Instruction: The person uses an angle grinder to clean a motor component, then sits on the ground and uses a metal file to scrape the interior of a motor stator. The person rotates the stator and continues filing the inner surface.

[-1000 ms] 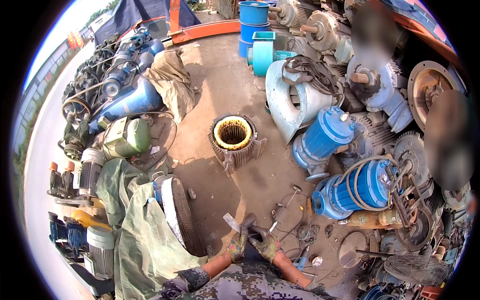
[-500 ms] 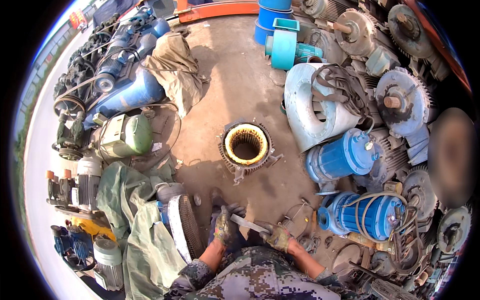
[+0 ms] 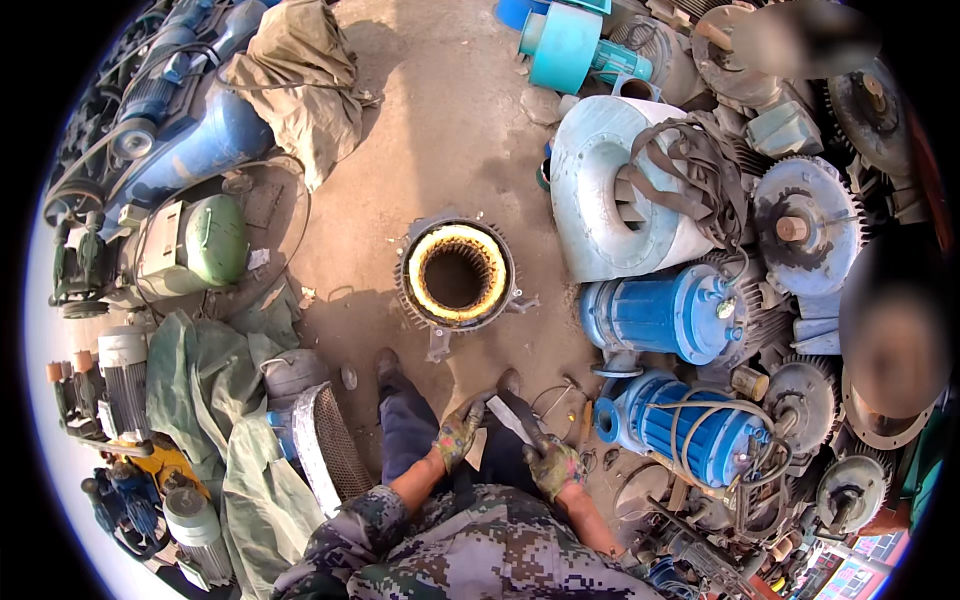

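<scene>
1. Finned motor housing [image 3: 440, 310]: upright on the ground [image 3: 345, 245], ahead of both hands, nobody touching it. Yellowish winding ring around a dark bore. Looks heavy and rigid; the coil ring is likely the fragile part, so the outer casing or feet suit a grip better.
2. Left hand [image 3: 456, 438]: patterned, dirty glove; fingers curled by the upper left end of the flat strip [image 3: 513, 418]. Can't tell if they pinch it or only rest against it.
3. Flat strip: between the hands, above the person's legs, slanting down to the right. Grey, narrow, straight-sided, pale along one edge. Probably light and stiff, metal-like; smooth face may slip in gloves, edges may be sharp. Best hold: lower right end.
4. Right hand [image 3: 553, 465]: gloved, fingers closed around that lower end.
</scene>
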`<state>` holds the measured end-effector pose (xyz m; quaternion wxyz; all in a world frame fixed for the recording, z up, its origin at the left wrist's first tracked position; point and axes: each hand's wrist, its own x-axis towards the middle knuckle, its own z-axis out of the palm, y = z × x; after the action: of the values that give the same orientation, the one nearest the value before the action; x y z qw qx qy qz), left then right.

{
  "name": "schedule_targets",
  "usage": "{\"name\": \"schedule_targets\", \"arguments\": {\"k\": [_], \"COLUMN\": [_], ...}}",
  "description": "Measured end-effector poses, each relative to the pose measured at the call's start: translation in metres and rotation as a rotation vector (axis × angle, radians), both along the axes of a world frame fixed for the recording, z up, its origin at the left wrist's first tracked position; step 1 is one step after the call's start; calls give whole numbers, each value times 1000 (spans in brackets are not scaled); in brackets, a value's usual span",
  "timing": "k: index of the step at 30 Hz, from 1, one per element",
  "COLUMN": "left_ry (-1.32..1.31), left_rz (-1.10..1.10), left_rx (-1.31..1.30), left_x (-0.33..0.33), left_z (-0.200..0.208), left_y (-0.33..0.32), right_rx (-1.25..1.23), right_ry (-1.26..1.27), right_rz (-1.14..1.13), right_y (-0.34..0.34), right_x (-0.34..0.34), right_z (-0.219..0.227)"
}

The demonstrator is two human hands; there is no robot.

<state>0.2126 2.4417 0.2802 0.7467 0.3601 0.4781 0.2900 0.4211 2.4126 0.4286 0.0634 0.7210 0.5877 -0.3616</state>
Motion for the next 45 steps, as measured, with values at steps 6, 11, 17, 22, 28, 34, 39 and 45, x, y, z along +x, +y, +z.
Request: {"name": "schedule_targets", "arguments": {"k": [6, 11, 17, 22, 28, 34, 39, 45], "left_ry": [59, 296, 506, 622, 819, 814, 796, 872], "left_rz": [589, 645, 563, 569, 483, 518, 415, 151], "left_rx": [-266, -367, -317, -269, -113, 301, 56, 146], "left_x": [-14, -19, -24, -26, -23, -5, -16, -50], "left_z": [-131, -144, -197, -230, -275, -321, -308, -283], "left_y": [-45, -12, 22, 46, 54, 64, 104, 125], "right_rx": [-34, -2, -11, 395, 391, 416, 361, 320], "right_ry": [182, 34, 416, 494, 32, 529, 540, 475], "right_rz": [-406, -294, -856, -973, -676, -825, -817, -763], "right_y": [16, 47, 150, 226, 280, 285, 279, 282], "right_x": [101, 216, 192, 174, 185, 156, 151, 159], "right_z": [-109, -200, -282, -430, -561, -524, -512, -518]}}
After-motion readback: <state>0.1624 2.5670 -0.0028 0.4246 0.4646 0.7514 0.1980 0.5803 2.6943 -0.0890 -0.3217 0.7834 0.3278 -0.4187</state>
